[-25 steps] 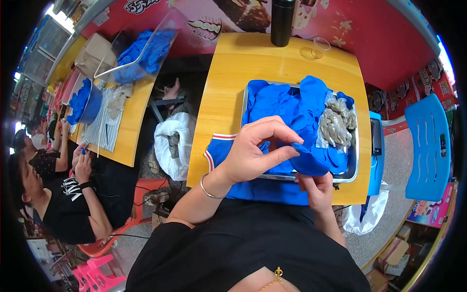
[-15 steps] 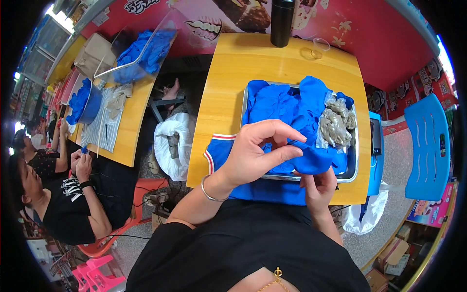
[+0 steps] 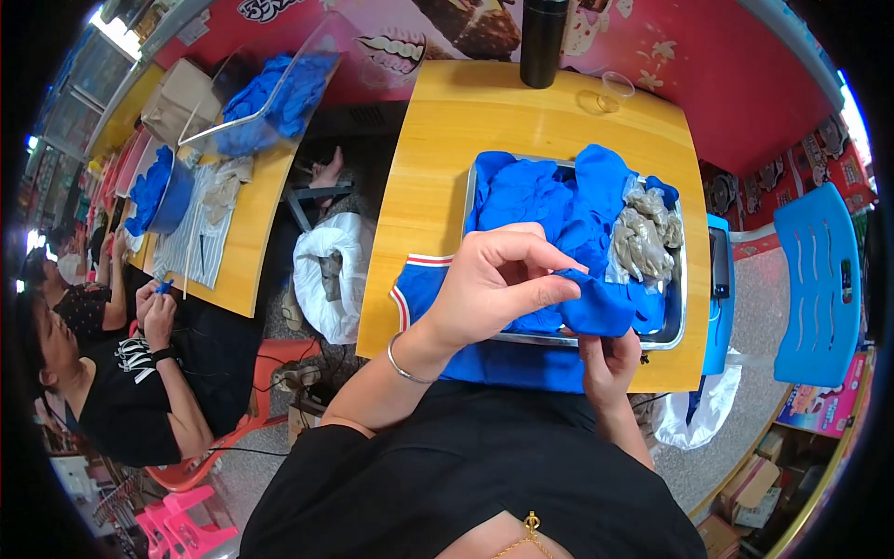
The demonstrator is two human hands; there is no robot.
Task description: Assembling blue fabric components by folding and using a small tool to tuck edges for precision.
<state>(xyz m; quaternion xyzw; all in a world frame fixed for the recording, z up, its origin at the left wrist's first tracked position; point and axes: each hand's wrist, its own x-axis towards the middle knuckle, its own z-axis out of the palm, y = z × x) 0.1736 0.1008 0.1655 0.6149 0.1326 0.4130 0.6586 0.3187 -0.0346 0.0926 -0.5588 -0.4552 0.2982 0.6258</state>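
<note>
My left hand (image 3: 503, 289) pinches the edge of a small blue fabric piece (image 3: 605, 309) between thumb and index finger. From below, my right hand (image 3: 610, 366) grips the lower edge of the same piece; some of its fingers are hidden behind it. Both hands are over the near side of a metal tray (image 3: 683, 279). The tray holds a heap of similar blue pieces (image 3: 526, 200) and a clump of grey-brown material in clear plastic (image 3: 643, 238). Under the tray lies a blue garment (image 3: 424, 279) with red and white trim, hanging over the table's near edge.
A black bottle (image 3: 542, 47) and a clear cup (image 3: 616, 86) stand at the far side of the yellow table (image 3: 438, 121). A blue chair (image 3: 818, 279) is to the right. At left, a co-worker (image 3: 149, 391) handles something blue beside a table with a blue-filled bin (image 3: 270, 107).
My left hand has closed its pinch at the blue piece's edge, where a gap showed between thumb and finger. My right hand stays beneath it, barely moved.
</note>
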